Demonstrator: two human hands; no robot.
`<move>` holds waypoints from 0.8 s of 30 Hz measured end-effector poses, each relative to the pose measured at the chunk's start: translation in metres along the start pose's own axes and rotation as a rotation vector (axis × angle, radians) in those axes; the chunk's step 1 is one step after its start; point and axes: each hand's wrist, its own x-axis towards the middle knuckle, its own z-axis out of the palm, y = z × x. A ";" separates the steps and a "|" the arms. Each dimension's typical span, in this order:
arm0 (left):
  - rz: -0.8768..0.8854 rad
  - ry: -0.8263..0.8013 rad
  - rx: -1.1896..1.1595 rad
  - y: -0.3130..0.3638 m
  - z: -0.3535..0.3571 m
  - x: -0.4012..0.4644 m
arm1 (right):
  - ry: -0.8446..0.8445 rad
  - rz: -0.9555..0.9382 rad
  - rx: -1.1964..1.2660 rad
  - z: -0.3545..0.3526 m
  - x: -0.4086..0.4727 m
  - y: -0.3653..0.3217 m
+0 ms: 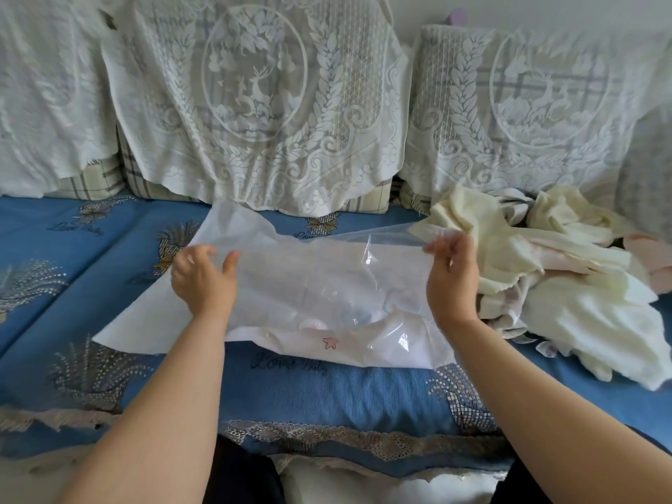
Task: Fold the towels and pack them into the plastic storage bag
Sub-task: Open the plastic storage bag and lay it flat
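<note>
Fingers [442, 245] of both hands pinch the plastic bag [327, 281], stretched sideways. Unfolded towels [545, 271] heap just beside the right hand [452, 274].

Clear plastic storage bag [327, 281], wide and crinkled, spread flat across the blue sofa seat, upper layer lifted at both sides so the mouth gapes. Inside and beneath, a white towel [363, 349] with a small pink star, lying flat. Just to the right, a loose heap of cream and pale pink towels [545, 271], unfolded and rumpled, touching the bag's edge.
</note>
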 end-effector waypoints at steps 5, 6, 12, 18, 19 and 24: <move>0.312 0.321 -0.305 0.054 -0.035 -0.023 | 0.185 0.050 0.258 0.044 0.001 -0.043; 0.499 0.341 -0.328 0.067 -0.040 -0.037 | 0.178 0.058 0.274 0.054 -0.001 -0.048; 0.990 -0.014 0.079 0.080 -0.021 -0.103 | -0.410 -0.039 -0.022 0.067 -0.007 -0.033; 0.848 -0.249 0.199 0.062 -0.014 -0.119 | -0.617 0.215 -0.134 0.001 -0.020 0.009; 0.829 -0.279 0.190 0.065 -0.014 -0.121 | -0.658 0.256 -0.190 -0.008 -0.021 0.014; 0.857 -0.369 0.094 0.100 -0.018 -0.146 | -0.918 0.250 -0.512 -0.052 -0.018 0.033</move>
